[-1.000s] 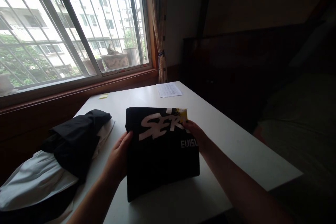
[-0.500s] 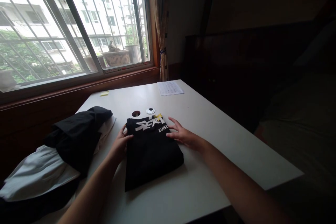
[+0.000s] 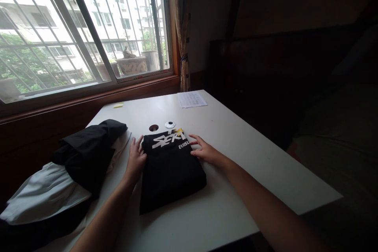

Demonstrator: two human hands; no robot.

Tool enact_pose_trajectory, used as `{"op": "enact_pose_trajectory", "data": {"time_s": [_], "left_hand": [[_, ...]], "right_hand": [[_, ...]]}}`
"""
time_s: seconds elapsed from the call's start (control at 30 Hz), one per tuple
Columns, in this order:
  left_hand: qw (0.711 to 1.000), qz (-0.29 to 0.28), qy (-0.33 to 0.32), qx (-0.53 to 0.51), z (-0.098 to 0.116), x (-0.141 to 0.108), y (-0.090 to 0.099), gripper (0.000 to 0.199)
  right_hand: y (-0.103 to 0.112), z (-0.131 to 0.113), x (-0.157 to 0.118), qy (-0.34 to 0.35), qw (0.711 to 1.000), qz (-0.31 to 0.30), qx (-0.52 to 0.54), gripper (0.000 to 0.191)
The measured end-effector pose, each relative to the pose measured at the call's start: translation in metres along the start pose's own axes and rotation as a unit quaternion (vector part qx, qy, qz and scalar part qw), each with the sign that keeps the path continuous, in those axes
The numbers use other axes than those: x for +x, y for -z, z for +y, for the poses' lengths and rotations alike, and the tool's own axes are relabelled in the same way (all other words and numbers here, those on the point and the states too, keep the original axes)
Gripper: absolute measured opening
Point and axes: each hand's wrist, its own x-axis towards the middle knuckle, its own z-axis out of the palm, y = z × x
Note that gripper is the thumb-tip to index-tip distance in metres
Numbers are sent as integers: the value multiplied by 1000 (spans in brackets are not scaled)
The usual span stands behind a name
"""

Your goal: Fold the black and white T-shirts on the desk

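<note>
A black folded T-shirt (image 3: 173, 173) with white and yellow lettering along its far end lies flat on the white table (image 3: 245, 157). Against its left edge, near the far corner, rests my left hand (image 3: 136, 159), fingers stretched out and apart. My right hand (image 3: 206, 151) is at the opposite edge beside the lettering, its fingers spread and the tips touching or close to the cloth. Neither hand grips the fabric. Part of the right hand's lower fingers is hidden.
To the left, a loose heap of black and white clothes (image 3: 85, 157) hangs over the table edge. Beyond the shirt are a round cable hole (image 3: 154, 128) and its white cover (image 3: 169, 125). Printed papers (image 3: 193, 99) and a yellow note (image 3: 118, 105) lie farther back, below the window.
My left hand has shifted slightly left, its fingers opening along the shirt's edge. My right hand has moved a little to the right. The shirt has stayed nearly in place.
</note>
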Motion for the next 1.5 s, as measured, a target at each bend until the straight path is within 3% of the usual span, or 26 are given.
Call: {"op": "enact_pose_trajectory", "data": {"time_s": [0.07, 0.17, 0.23, 0.3, 0.4, 0.63, 1.0, 1.1, 1.2, 1.27, 1.5], "left_hand": [[982, -2, -97, 163, -2, 1, -1, 55], [905, -83, -208, 363, -6, 1, -5, 42], [850, -153, -210, 458, -9, -2, -9, 42], [808, -195, -172, 528, -11, -5, -14, 46], [779, -209, -120, 579, -10, -7, -16, 53], [765, -197, -75, 608, -2, -7, -16, 55], [758, -163, -27, 631, -5, -1, -17, 61], [762, -152, -13, 630, -8, 2, -14, 64], [762, -147, -5, 631, -10, 3, -13, 63], [761, -143, -3, 632, -11, 4, -13, 62], [768, -124, -18, 628, -15, 4, -12, 61]], "right_hand": [[1, 2, 1, 41, 993, 44, -103, 70], [0, 3, 0, 105, 963, 72, -238, 47], [-3, 3, -1, 132, 950, 63, -277, 38], [-6, 2, -2, 139, 942, 60, -298, 34], [-8, 0, -2, 118, 940, 53, -316, 36], [-7, -8, -4, 82, 944, 22, -319, 46], [-18, -10, -8, 118, 961, 34, -249, 44], [-19, -10, -6, 78, 963, 93, -242, 39], [-17, -11, -6, -11, 965, 125, -230, 40], [-16, -13, -8, -43, 972, 94, -213, 47], [-19, -19, -13, 7, 981, 11, -192, 67]]}}
